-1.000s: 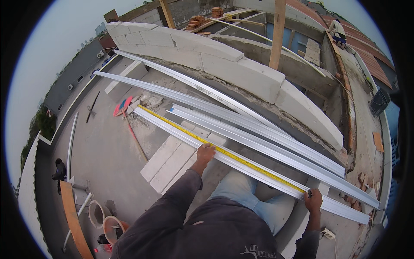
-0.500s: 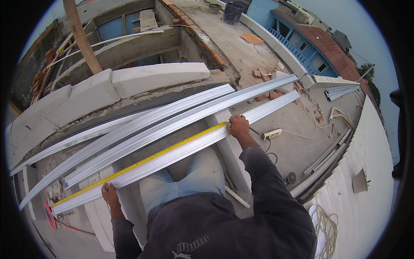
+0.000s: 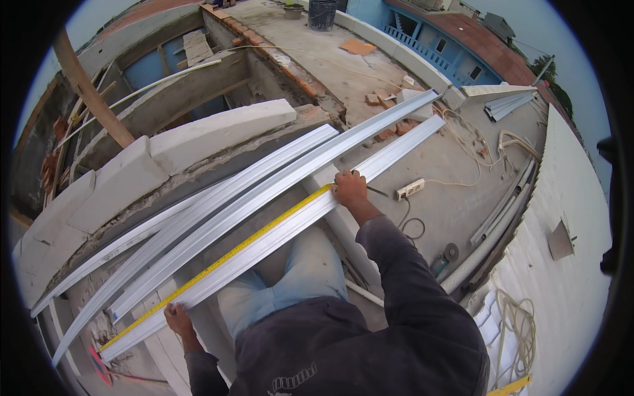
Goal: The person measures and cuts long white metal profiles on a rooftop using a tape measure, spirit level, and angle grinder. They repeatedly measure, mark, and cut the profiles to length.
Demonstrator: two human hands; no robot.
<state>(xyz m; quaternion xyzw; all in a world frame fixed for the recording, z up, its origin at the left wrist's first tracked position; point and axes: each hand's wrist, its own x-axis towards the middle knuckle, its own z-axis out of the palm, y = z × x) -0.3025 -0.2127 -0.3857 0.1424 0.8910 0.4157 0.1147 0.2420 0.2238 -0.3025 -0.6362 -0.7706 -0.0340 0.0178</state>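
Observation:
A long silvery metal profile [image 3: 264, 249] lies across in front of my knees, slanting from lower left to upper right. A yellow measuring tape [image 3: 247, 244] is stretched along its far edge. My left hand [image 3: 179, 320] grips the profile near its left end, fingertips beside the tape. My right hand [image 3: 350, 190] is closed around the tape's right end, pressed to the profile; the fingers hide what lies under them. Farther off run two more metal profiles [image 3: 290, 173], roughly parallel. A pink-red object [image 3: 100, 366] sits by the tape's left end.
White blocks [image 3: 218, 132] line a ledge beside a deep opening with beams. To the right are a socket strip [image 3: 411, 189] with cords, an angle grinder [image 3: 446, 259], pipes [image 3: 505, 211] and a corrugated sheet edge [image 3: 528, 264]. Broken bricks [image 3: 396, 125] lie beyond the profiles.
The view has shifted, so the scene sits differently in the picture. Both hands keep their places on the profile and tape. A yellow strip now shows at the lower right.

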